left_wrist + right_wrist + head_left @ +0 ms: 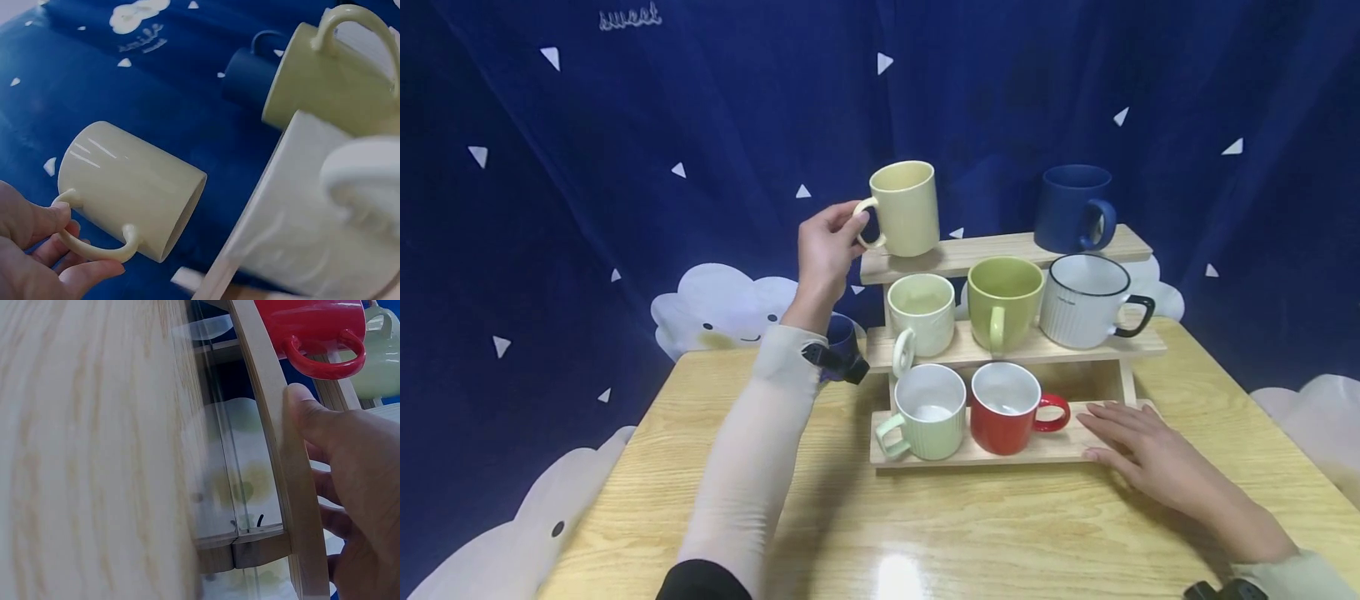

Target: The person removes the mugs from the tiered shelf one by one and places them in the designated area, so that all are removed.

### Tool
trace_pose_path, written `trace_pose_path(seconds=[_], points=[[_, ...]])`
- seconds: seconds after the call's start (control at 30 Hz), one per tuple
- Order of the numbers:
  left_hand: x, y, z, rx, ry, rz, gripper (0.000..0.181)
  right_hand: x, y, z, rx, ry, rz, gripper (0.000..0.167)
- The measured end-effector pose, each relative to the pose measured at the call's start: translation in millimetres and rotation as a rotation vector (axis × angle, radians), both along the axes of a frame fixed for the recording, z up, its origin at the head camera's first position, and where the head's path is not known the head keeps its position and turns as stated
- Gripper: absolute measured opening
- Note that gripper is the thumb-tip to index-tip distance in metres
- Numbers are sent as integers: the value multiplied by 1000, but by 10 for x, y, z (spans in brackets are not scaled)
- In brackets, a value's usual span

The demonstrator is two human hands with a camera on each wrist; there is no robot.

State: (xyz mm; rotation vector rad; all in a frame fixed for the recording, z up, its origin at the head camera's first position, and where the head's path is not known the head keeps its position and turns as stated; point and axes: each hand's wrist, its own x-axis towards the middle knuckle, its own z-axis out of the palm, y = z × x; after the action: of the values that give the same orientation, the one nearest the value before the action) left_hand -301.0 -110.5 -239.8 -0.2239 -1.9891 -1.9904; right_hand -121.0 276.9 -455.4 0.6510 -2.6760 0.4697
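Observation:
My left hand (829, 250) pinches the handle of a pale yellow mug (906, 208), upright at the left end of the rack's top shelf (977, 253). In the left wrist view the fingers of that hand (44, 250) grip the handle of the same mug (131, 187). My right hand (1157, 458) rests on the right end of the bottom shelf (1067, 442), beside a red mug (1002, 412). The right wrist view shows its thumb and fingers (356, 481) spread along the wooden shelf edge (275, 437), holding no mug.
A blue mug (1071, 208) stands top right. The middle shelf holds a cream mug (922, 312), a green mug (1003, 304) and a white mug with black handle (1082, 300). A light green mug (930, 412) stands bottom left. A dark blue cup (842, 337) is behind my left wrist.

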Motion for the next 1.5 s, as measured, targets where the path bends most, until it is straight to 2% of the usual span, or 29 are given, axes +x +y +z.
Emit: trace_pose_path(seconds=[0.2,0.4,0.57,0.77,0.9,1.13,1.5], points=[[29,-301,-5,54,-6,29,23,4,13,5,-4,-2,-3,51],[63,-598,-78,63,-19,89,23,-1,25,-13,-2,-1,1,51],[107,-818,-137,49,-10,149,25,-5,26,-20,-2,1,2,51],[145,-1055,-224,80,15,209,24,-8,18,1,-4,-19,-11,50],[165,-1192,-308,90,15,251,25,-13,14,1,-11,-14,-10,50],[199,-1397,-488,193,-30,284,27,-24,19,-10,-4,-6,1,50],[210,-1607,-845,180,-69,360,31,-16,21,-27,5,-6,1,50]])
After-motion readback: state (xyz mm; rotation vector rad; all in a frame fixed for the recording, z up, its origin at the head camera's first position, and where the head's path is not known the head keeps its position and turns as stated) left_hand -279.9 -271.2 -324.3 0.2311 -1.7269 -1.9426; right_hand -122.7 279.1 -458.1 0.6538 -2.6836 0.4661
